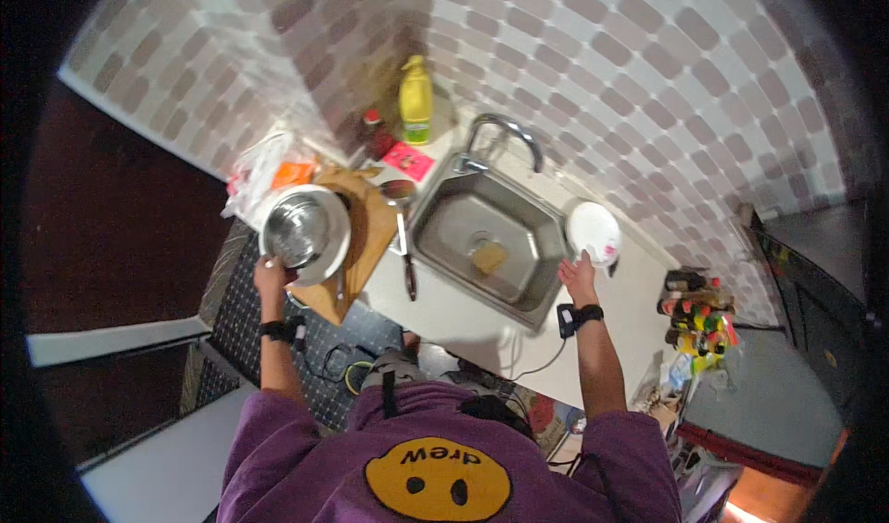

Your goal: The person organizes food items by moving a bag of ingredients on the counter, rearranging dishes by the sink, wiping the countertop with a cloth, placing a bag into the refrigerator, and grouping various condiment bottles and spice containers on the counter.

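Note:
My left hand (273, 275) grips the near rim of a shiny metal basin (332, 250) above the left end of the counter and a wooden cutting board (371, 228). At the right of the stainless-steel sink (444, 207), my right hand (580, 278) touches the near edge of a white plate (592, 228); whether its fingers are closed on the plate I cannot tell. A yellowish sponge (489, 257) lies in the sink by the drain. Between board and sink lies a ladle (408, 273) with a dark handle.
A chrome faucet (510, 123) arches behind the sink. A yellow pump bottle (416, 102), a red-capped bottle (377, 137) and a pink packet (408, 161) stand or lie at the back. Plastic bags (260, 172) are at left, several condiment bottles (698, 314) at right.

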`<state>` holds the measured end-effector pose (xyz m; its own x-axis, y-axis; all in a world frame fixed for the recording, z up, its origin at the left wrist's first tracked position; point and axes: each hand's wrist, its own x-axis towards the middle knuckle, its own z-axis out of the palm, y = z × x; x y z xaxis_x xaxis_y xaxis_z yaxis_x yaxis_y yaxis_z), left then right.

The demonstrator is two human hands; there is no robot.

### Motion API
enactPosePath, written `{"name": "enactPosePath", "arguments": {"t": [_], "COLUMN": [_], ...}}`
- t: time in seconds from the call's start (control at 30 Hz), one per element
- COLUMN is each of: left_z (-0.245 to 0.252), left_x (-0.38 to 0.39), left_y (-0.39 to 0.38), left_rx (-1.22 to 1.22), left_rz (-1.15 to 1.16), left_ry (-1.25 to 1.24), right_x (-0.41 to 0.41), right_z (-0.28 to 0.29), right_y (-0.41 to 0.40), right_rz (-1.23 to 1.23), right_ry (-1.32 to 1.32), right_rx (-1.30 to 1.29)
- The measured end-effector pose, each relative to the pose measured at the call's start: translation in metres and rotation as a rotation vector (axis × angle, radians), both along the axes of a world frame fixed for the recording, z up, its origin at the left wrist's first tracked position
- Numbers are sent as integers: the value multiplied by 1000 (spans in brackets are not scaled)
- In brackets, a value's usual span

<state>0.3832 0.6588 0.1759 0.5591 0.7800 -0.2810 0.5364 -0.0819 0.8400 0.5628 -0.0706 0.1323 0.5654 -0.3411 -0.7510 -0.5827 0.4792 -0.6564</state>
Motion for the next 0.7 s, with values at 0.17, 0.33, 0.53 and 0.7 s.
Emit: {"name": "enactPosePath", "arguments": {"t": [0.17,0.33,0.53,0.7], "left_z": [13,13,20,39], "left_x": [10,14,2,-8], "left_y": [-23,-31,-41,-70], "left_rx": [-39,73,56,191], "left_rz": [-25,-19,34,40], "left_ry": [47,71,9,79], "right_x": [13,8,16,12], "right_z": [9,-27,-49,-45], "right_y": [-44,-77,-85,-108], "right_rz": [-107,-87,-78,-19], "right_ry": [125,6,-13,-56], "right_rx": [56,201,155,104]}}
